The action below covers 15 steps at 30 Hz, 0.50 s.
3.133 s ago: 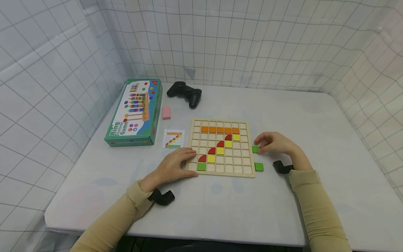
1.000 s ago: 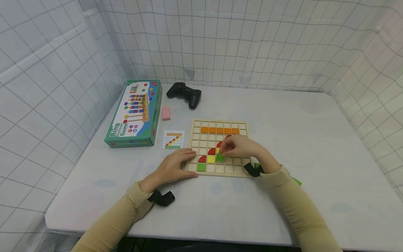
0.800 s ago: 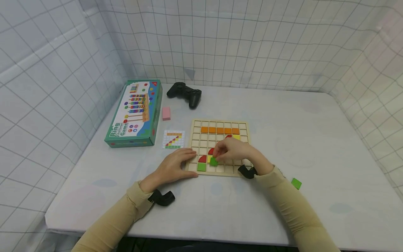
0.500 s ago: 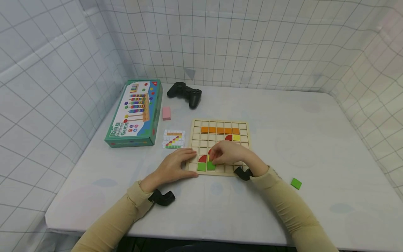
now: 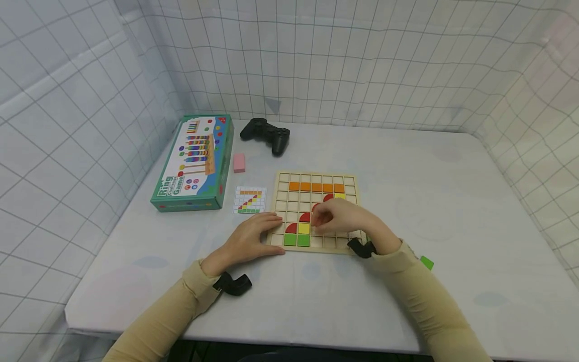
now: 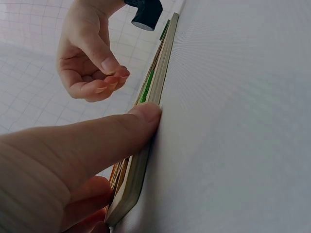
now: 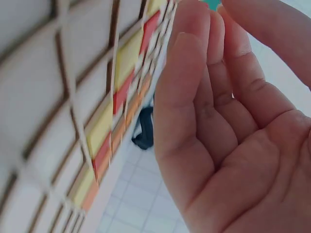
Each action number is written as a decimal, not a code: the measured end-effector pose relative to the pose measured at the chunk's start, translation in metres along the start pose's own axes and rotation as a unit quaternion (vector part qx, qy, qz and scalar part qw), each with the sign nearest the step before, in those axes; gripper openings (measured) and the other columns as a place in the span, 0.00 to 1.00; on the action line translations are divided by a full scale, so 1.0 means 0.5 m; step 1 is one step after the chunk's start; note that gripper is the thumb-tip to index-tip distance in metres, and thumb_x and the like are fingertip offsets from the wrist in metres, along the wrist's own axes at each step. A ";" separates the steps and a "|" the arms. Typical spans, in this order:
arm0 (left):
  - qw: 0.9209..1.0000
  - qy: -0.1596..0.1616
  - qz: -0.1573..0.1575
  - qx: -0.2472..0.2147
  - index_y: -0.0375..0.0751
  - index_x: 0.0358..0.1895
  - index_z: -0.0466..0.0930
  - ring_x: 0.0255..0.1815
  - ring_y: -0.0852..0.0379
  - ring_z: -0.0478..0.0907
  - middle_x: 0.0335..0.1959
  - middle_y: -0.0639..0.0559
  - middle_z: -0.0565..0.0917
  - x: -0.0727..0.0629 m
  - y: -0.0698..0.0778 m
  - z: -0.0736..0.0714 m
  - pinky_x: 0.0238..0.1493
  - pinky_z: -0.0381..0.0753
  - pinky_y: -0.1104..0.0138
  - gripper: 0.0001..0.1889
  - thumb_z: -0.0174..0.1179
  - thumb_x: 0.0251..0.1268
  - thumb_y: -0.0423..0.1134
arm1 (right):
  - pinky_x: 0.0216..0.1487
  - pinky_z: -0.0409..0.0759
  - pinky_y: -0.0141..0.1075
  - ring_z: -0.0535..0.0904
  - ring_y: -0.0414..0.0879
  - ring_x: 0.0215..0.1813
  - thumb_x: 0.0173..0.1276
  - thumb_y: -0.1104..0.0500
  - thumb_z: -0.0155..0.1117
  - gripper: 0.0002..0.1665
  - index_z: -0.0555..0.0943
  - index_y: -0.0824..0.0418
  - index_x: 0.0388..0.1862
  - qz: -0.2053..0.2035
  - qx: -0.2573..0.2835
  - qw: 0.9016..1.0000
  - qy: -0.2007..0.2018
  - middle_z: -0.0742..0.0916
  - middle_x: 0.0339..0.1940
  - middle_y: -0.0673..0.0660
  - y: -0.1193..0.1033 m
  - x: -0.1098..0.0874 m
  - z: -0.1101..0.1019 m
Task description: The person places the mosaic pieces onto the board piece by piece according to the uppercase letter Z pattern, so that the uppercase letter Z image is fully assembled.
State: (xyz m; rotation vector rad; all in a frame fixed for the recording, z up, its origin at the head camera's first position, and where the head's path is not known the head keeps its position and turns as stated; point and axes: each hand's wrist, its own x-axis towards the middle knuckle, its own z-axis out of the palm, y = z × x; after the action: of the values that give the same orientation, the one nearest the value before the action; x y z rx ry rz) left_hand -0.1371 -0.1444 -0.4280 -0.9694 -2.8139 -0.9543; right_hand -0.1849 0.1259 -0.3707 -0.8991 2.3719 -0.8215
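My left hand [image 5: 246,239] grips the near left corner of a wooden grid board [image 5: 293,206], its thumb on the front edge [image 6: 141,170] and its fingers round the left side. Two green square tiles [image 5: 303,241] lie side by side in the board's nearest row. My right hand [image 5: 341,217] hovers over the board's middle, fingers loosely curled, with nothing between them in the right wrist view. Partly beneath it runs a diagonal of red quarter-round tiles [image 5: 291,228] and yellow square tiles [image 5: 304,229]. A row of orange tiles [image 5: 316,187] crosses the far side.
A loose green tile [image 5: 426,262] peeks out beside the right sleeve; another shows as a sliver by the board's right edge. Left of the board lie a pattern card [image 5: 250,200] and a pink block [image 5: 239,163]. Behind are a green game box [image 5: 192,161] and a black game controller [image 5: 267,134].
The right hand brought a green tile from the table on the right, laid it beside the first green one and let go. It has since drawn back rightward. The left hand stayed put.
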 end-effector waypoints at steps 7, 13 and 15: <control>1.000 -0.003 -0.003 0.001 0.34 0.59 0.76 0.64 0.47 0.67 0.59 0.43 0.76 -0.001 0.001 0.000 0.66 0.65 0.55 0.38 0.72 0.45 0.54 | 0.38 0.80 0.35 0.78 0.43 0.34 0.61 0.57 0.68 0.06 0.81 0.57 0.36 0.014 0.018 0.999 0.036 0.83 0.31 0.48 0.026 -0.056 -0.038; 1.000 -0.008 -0.008 -0.003 0.34 0.59 0.75 0.64 0.47 0.66 0.60 0.43 0.75 -0.001 0.003 -0.001 0.66 0.65 0.54 0.38 0.72 0.46 0.54 | 0.37 0.79 0.37 0.77 0.45 0.34 0.62 0.57 0.68 0.08 0.81 0.58 0.37 0.034 0.029 0.997 0.058 0.82 0.30 0.50 0.054 -0.103 -0.063; 1.000 -0.008 -0.008 -0.003 0.34 0.59 0.75 0.64 0.47 0.66 0.60 0.43 0.75 -0.001 0.003 -0.001 0.66 0.65 0.54 0.38 0.72 0.46 0.55 | 0.38 0.79 0.38 0.76 0.46 0.35 0.62 0.57 0.67 0.08 0.81 0.59 0.37 0.040 0.034 0.997 0.062 0.82 0.31 0.50 0.063 -0.116 -0.068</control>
State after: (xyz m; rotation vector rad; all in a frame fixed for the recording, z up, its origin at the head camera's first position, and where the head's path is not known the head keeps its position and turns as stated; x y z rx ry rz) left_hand -0.1359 -0.1438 -0.4269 -0.9613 -2.8378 -0.9608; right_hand -0.1799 0.1986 -0.3555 -0.7398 2.4538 -0.9440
